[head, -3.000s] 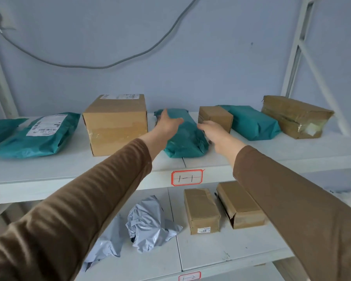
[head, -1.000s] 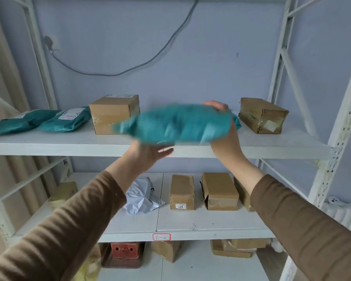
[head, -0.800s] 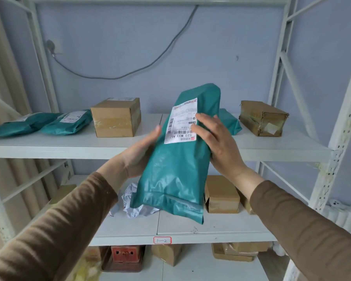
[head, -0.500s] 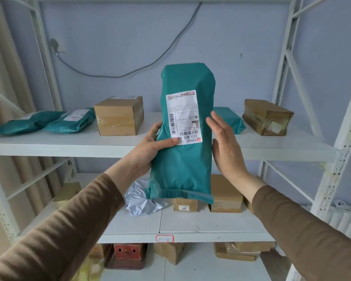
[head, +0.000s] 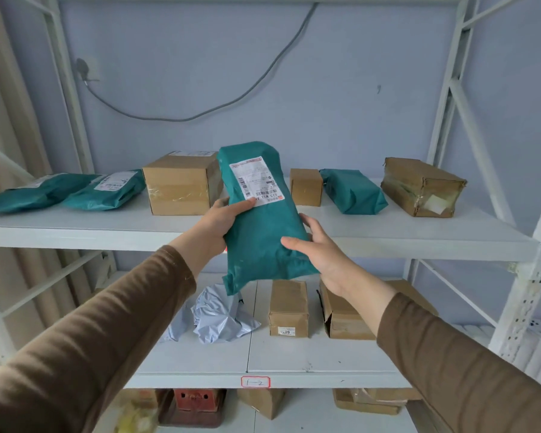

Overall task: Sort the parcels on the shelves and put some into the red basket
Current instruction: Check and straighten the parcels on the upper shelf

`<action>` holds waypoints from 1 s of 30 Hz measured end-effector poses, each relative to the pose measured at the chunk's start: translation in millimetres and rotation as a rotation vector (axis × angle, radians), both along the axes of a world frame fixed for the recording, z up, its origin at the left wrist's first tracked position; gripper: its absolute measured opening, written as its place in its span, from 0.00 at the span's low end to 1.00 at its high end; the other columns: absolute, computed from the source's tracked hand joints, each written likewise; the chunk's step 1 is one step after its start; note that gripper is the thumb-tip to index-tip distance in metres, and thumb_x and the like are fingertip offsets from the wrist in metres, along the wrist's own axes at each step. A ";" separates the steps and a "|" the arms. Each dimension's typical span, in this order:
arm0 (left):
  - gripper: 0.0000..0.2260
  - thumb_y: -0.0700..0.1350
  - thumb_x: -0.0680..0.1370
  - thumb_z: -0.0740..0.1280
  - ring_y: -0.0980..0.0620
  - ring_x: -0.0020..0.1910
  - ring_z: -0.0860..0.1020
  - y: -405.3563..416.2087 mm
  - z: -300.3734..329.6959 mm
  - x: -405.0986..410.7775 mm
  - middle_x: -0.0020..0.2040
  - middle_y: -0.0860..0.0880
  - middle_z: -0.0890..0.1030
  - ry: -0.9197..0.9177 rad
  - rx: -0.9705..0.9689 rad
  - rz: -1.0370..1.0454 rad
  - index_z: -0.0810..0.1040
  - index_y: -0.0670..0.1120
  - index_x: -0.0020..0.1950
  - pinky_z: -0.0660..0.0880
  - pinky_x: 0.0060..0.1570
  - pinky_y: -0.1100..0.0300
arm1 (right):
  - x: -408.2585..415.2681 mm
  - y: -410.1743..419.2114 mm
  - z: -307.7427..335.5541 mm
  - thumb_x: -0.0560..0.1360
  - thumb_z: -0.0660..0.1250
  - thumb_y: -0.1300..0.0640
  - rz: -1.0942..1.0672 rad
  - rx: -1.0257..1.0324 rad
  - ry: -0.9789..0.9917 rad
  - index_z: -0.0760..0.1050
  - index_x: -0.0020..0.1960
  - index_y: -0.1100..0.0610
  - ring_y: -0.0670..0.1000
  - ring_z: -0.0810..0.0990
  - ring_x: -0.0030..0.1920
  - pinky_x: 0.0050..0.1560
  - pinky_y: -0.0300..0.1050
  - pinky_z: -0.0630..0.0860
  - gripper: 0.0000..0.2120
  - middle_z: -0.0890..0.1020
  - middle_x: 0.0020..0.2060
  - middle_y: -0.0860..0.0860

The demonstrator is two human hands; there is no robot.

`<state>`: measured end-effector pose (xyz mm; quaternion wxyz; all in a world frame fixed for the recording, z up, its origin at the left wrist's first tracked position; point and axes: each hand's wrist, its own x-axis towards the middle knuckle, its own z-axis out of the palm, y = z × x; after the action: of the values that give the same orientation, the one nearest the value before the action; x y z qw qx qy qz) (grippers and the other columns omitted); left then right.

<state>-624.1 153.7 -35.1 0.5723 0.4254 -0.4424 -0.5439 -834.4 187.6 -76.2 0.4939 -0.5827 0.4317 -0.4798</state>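
Because the white label (head: pixel 255 179) faces the camera, I judge that the teal parcel (head: pixel 263 220) is held up in front of the top shelf (head: pixel 419 235) so that the label can be read before a place is chosen. The parcel leans with its top toward 11 o'clock. The left hand (head: pixel 221 218) holds it at 9 o'clock, with the thumb on the front at the lower corner of the label. The right hand (head: pixel 317 248) supports it from 4 o'clock, with the fingers bent around the lower edge. Both hands are closed on this soft bag, so it cannot slip or fold. Other teal bags and cardboard boxes lie apart along the top shelf, probably so each label stays visible. At 6 o'clock, under the lowest shelf board (head: pixel 294 382), a red object (head: pixel 194 400) shows; it may be the basket, but I cannot tell.
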 end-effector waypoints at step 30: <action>0.31 0.53 0.83 0.65 0.49 0.53 0.79 -117.1 16.7 15.3 0.69 0.49 0.73 -0.788 -0.072 0.167 0.58 0.52 0.83 0.79 0.43 0.59 | 19.5 -156.5 34.6 0.80 0.69 0.54 -0.256 0.000 0.165 0.68 0.74 0.59 0.54 0.75 0.66 0.68 0.51 0.74 0.24 0.75 0.67 0.53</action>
<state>-608.8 36.6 -18.4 0.4156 0.6154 -0.6107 -0.2747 -814.9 31.1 -41.5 0.3914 -0.5605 0.5414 -0.4894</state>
